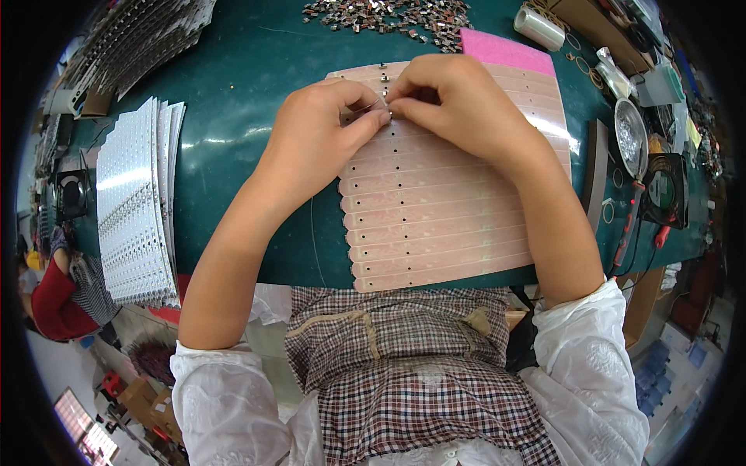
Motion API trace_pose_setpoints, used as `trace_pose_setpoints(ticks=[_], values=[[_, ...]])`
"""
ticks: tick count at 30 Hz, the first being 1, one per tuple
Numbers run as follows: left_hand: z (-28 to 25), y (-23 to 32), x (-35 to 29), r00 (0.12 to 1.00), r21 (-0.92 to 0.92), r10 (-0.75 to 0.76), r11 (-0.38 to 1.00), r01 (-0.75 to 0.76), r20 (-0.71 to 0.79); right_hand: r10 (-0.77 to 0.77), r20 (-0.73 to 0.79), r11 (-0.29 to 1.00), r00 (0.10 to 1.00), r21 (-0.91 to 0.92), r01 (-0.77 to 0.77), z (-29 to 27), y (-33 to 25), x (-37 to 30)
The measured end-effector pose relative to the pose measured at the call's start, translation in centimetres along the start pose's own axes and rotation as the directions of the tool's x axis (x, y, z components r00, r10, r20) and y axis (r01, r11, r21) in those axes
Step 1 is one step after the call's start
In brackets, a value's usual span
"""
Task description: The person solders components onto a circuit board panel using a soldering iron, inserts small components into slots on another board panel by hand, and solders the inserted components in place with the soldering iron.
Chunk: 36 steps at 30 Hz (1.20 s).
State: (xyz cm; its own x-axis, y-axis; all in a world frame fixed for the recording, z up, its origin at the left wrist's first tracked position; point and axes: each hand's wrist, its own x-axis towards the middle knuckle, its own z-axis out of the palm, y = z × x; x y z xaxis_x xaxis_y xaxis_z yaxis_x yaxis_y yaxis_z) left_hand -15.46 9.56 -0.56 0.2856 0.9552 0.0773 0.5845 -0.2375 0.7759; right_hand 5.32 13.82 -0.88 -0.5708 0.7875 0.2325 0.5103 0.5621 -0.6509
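Observation:
A pale pink sheet of joined strips (451, 210) with a scalloped left edge lies before me, probably a circuit board panel. A column of small dark holes (400, 185) runs down it, and small metal parts (383, 78) sit along that line near its far edge. My left hand (315, 128) and my right hand (458, 97) are both closed in a pinch over this line, fingertips almost meeting. A tiny shiny bit shows between them, too small to name. Under the fingers, the sheet is partly hidden.
Loose small metal parts (404, 19) form a heap at the back, near a pink foam piece (509, 50). White perforated panels (140, 202) are stacked at left; more strips (148, 35) lie behind. At right are a round metal dish (629, 136), a red-handled tool (625, 233) and a clear roll (539, 29).

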Motion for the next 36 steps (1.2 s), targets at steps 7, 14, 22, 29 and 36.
trace_pose_setpoints(ticks=[7, 14, 22, 29, 36], values=[[0.4, -0.2, 0.2, 0.998, 0.052, 0.067, 0.996, -0.067, -0.008, 0.033, -0.359, 0.936, 0.933, -0.316, -0.155, -1.2, 3.9, 0.6], [0.3, 0.0, 0.3, 0.997, 0.107, 0.081, 0.991, -0.083, 0.015, 0.135, -0.336, 0.921, 0.932, -0.304, -0.243, -1.1, 4.4, 0.8], [0.3, 0.1, 0.4, 0.997, 0.113, 0.079, 0.99, -0.081, 0.027, 0.181, -0.356, 0.924, 0.917, -0.257, -0.282, -0.9, 4.7, 0.9], [0.4, 0.4, 0.2, 0.985, 0.213, 0.171, 0.962, -0.171, 0.019, 0.108, -0.411, 0.94, 0.905, -0.253, -0.227, -0.6, 5.2, 1.0], [1.1, 0.5, -0.1, 0.956, 0.379, 0.293, 0.885, -0.27, -0.003, 0.041, -0.415, 0.95, 0.909, -0.265, -0.164, 0.0, 5.1, 2.3]])
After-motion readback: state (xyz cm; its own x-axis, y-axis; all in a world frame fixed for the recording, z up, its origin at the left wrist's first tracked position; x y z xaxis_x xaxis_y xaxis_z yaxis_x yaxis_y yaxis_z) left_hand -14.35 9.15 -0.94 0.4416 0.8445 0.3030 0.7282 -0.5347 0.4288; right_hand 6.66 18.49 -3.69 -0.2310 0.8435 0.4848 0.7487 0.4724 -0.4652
